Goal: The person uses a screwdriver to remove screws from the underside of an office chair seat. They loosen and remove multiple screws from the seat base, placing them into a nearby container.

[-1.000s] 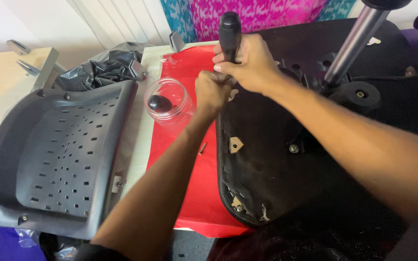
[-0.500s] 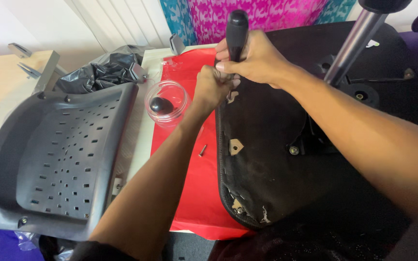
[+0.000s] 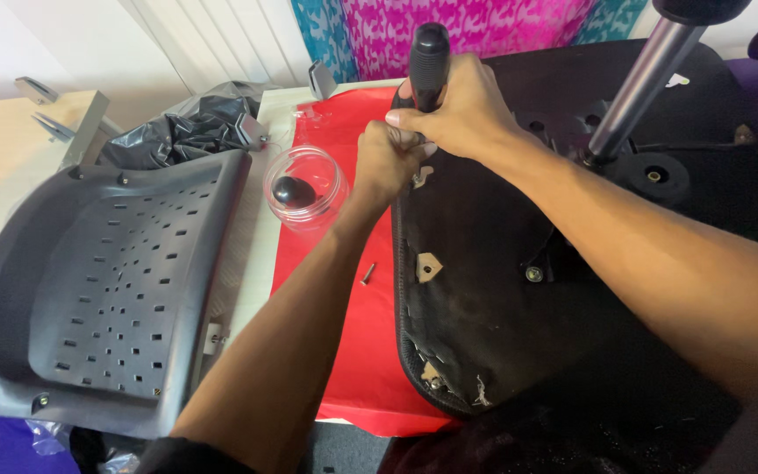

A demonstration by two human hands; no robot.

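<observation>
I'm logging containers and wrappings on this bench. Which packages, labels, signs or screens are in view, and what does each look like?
Clear plastic jar: round and open, beside the left hand, on the red sheet's left edge, with a dark rounded piece inside.
Black plastic bag: crumpled, behind the grey perforated chair back.
Labels, signs, screens: none can be made out.

We see no labels, signs or screens. The nearest to packaging are a crumpled black plastic bag (image 3: 182, 127) behind the grey seat shell, and a small round clear tub (image 3: 305, 186) on the red sheet, holding a black knob.
</observation>
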